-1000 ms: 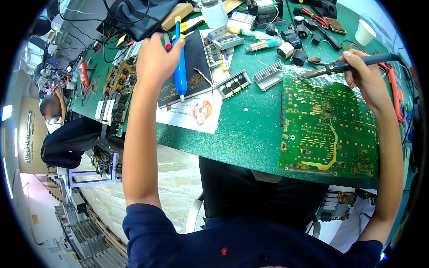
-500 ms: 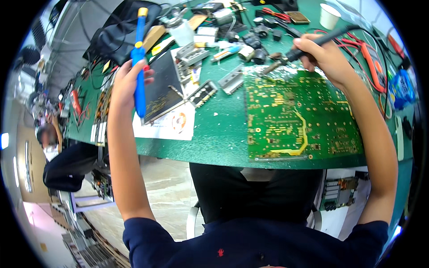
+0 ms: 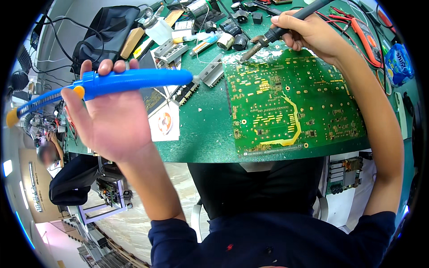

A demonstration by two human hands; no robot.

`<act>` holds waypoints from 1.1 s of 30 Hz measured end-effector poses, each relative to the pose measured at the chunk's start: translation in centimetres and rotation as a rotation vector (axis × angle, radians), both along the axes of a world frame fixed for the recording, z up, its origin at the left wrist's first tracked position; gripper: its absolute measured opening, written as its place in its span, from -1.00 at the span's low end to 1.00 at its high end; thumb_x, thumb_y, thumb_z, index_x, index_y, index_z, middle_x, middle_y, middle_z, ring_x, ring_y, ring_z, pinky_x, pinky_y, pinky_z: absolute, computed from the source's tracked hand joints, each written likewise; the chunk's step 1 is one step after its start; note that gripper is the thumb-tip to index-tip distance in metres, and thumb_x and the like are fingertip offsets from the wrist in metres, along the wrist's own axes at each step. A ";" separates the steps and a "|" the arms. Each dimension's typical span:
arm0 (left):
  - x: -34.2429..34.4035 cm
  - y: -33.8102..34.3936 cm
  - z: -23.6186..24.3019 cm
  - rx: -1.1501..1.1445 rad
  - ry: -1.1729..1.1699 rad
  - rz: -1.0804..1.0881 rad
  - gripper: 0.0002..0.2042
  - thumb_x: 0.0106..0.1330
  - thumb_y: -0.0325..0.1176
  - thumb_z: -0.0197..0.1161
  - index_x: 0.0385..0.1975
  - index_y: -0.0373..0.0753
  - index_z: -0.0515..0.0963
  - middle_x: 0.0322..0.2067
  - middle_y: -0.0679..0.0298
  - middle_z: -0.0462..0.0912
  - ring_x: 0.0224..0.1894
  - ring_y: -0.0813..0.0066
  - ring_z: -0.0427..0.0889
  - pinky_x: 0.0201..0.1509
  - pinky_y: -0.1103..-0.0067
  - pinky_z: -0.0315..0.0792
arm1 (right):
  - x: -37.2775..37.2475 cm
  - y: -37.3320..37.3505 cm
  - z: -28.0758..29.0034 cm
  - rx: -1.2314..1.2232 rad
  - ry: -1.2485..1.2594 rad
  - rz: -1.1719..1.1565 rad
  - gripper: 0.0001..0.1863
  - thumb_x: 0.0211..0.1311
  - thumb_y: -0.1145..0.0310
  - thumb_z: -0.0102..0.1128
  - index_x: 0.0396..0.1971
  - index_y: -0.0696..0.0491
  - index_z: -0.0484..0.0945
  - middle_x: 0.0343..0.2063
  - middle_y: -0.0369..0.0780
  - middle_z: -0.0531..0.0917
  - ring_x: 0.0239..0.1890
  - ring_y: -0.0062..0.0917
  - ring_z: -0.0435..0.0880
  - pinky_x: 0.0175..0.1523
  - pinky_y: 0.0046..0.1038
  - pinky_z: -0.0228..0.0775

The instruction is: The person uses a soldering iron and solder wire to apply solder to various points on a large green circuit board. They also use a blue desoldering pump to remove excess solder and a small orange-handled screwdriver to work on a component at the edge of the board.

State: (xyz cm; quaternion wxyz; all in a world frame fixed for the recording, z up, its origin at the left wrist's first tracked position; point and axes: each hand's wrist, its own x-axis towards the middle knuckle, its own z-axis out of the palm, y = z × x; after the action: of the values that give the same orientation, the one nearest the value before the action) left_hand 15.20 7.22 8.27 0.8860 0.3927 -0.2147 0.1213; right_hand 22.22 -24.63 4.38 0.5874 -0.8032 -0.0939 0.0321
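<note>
A blue desoldering pump (image 3: pixel 134 81) lies across the fingers of my left hand (image 3: pixel 114 120), which is raised palm up over the table's left side. Its yellow plunger end points left and its tapered nozzle points right, toward the circuit board. My right hand (image 3: pixel 304 33) grips a soldering iron (image 3: pixel 281 33) by its black handle. The iron's metal tip reaches down to the top left part of a large green circuit board (image 3: pixel 277 111); I cannot tell whether it touches. The board lies flat on the green table, its lower edge near the table's front edge.
Metal heatsinks (image 3: pixel 212 71), black cylindrical parts and a clear bottle (image 3: pixel 158 31) crowd the back. A red multimeter (image 3: pixel 366 40) with leads and a blue packet (image 3: pixel 399 64) stand right. A white paper (image 3: pixel 165 123) lies left of the board. Another person (image 3: pixel 51 156) is far left.
My left hand has come nearer and turned palm up, swinging the pump from upright to lying sideways. The iron's tip has moved left and down over the board. The view has shifted slightly.
</note>
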 end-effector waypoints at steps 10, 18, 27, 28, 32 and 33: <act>0.7 -5.7 -3.6 -0.043 -0.134 0.166 -0.65 0.37 -0.06 -0.03 -0.23 -0.29 0.40 -0.24 0.15 0.43 -0.09 0.24 0.41 0.27 0.12 0.11 | 0.5 -0.8 0.6 0.073 0.129 0.051 -0.69 0.31 0.21 0.09 -0.49 0.13 0.56 -0.64 -0.25 0.58 -0.61 -0.61 0.50 -0.46 -0.57 0.32; 0.2 -5.8 -5.1 -0.064 -0.184 0.145 -0.59 0.35 0.00 -0.06 -0.21 -0.30 0.42 -0.23 0.16 0.42 -0.08 0.23 0.40 0.27 0.13 0.12 | 0.5 -0.4 0.3 0.083 0.124 0.019 -0.67 0.28 0.20 0.12 -0.55 0.14 0.56 -0.65 -0.24 0.58 -0.61 -0.61 0.49 -0.47 -0.60 0.31; -0.2 -6.4 -5.9 -0.070 -0.208 0.156 -0.56 0.36 0.01 -0.10 -0.17 -0.30 0.41 -0.24 0.15 0.41 -0.06 0.20 0.40 0.27 0.14 0.11 | 0.4 -0.4 0.5 0.100 0.140 0.011 -0.69 0.28 0.22 0.13 -0.52 0.16 0.58 -0.65 -0.24 0.58 -0.61 -0.60 0.49 -0.46 -0.59 0.31; -0.2 -6.4 -5.9 -0.058 -0.217 0.162 -0.56 0.36 0.01 -0.11 -0.17 -0.30 0.41 -0.24 0.15 0.41 -0.06 0.20 0.40 0.27 0.15 0.11 | 0.4 -0.3 0.6 0.097 0.141 0.003 -0.69 0.28 0.22 0.13 -0.52 0.16 0.58 -0.65 -0.24 0.58 -0.61 -0.60 0.49 -0.46 -0.59 0.31; -0.3 -6.5 -6.0 -0.012 -0.268 0.143 -0.55 0.37 0.02 -0.13 -0.16 -0.31 0.41 -0.24 0.15 0.41 -0.07 0.20 0.40 0.25 0.16 0.14 | 0.3 -0.2 0.7 0.094 0.153 -0.010 -0.70 0.27 0.23 0.14 -0.52 0.16 0.58 -0.65 -0.24 0.58 -0.61 -0.61 0.49 -0.47 -0.60 0.30; -0.3 -6.6 -6.0 -0.003 -0.277 0.147 -0.54 0.37 0.03 -0.14 -0.16 -0.31 0.41 -0.24 0.15 0.41 -0.07 0.19 0.40 0.25 0.16 0.14 | 0.4 -0.3 0.6 0.103 0.150 -0.002 -0.70 0.27 0.23 0.14 -0.52 0.16 0.58 -0.65 -0.24 0.59 -0.61 -0.61 0.49 -0.48 -0.60 0.30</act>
State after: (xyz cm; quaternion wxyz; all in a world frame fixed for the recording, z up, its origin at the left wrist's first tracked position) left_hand 14.90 0.57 2.22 0.8372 0.3857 -0.3053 0.2391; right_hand 22.58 -24.88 4.98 0.6332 -0.7675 -0.0504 0.0867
